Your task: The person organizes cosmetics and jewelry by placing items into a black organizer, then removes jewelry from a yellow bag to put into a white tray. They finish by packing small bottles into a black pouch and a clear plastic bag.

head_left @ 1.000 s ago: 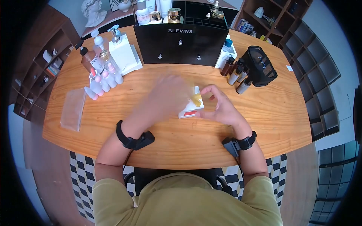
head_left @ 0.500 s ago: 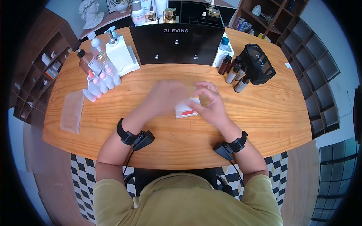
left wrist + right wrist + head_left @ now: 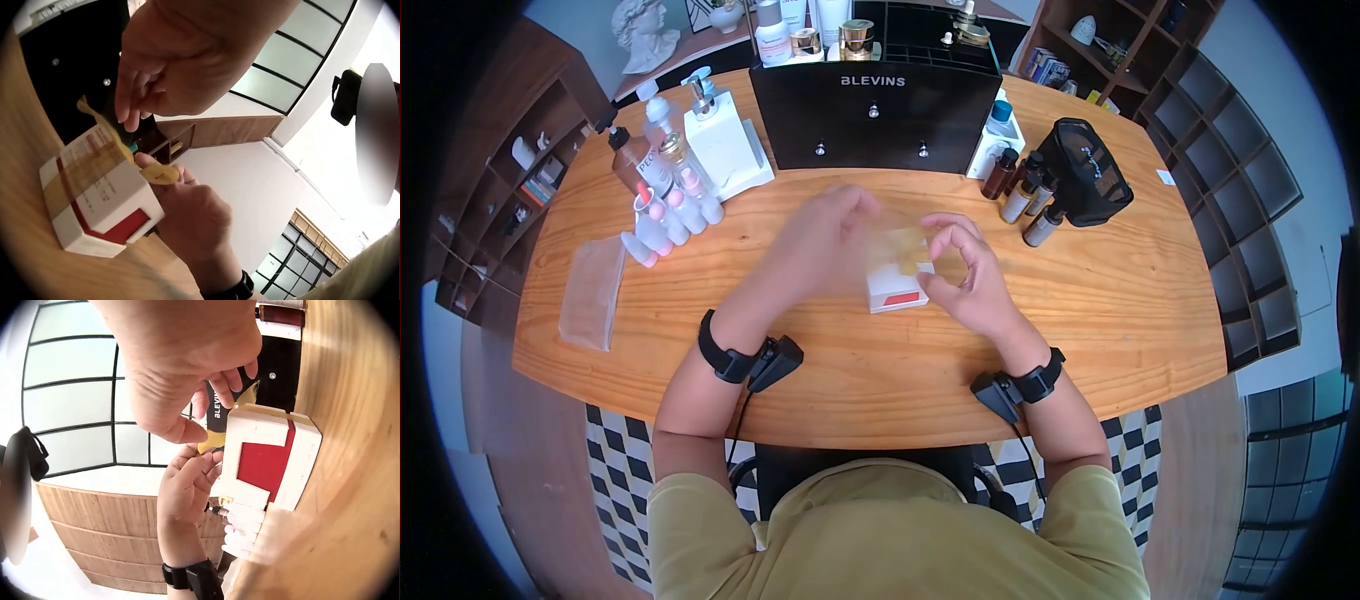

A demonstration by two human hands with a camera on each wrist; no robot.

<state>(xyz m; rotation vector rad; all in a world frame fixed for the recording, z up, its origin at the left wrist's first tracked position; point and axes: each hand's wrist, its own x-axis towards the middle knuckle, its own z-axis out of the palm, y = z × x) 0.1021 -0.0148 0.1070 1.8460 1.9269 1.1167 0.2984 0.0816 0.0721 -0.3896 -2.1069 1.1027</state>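
A white and red box (image 3: 897,289) stands on the table in front of the person, banded by a gauzy yellowish ribbon (image 3: 94,164). Ribbon ends stick up from its top; in the right wrist view one yellow piece of ribbon (image 3: 212,441) shows between the two hands. My right hand (image 3: 975,280) curves at the box's right side, thumb and fingers apart, tips close around the ribbon. Blurred in the head view, my left hand (image 3: 815,240) hovers left of and above the box. Its fingers (image 3: 130,115) are bent close over the ribbon; I cannot tell whether they hold it.
Behind stands a black drawer organizer (image 3: 875,115) with cosmetics on top. Several bottles (image 3: 670,190) and a white pump dispenser (image 3: 722,145) stand at left, near a clear pouch (image 3: 592,293). Small dark bottles (image 3: 1022,195) and a black mesh bag (image 3: 1087,172) stand at right.
My left hand swings about over the box, and its fingers are now farther left of it. The right hand shifted slightly left, and its thumb is lower beside the box, which stays in place.
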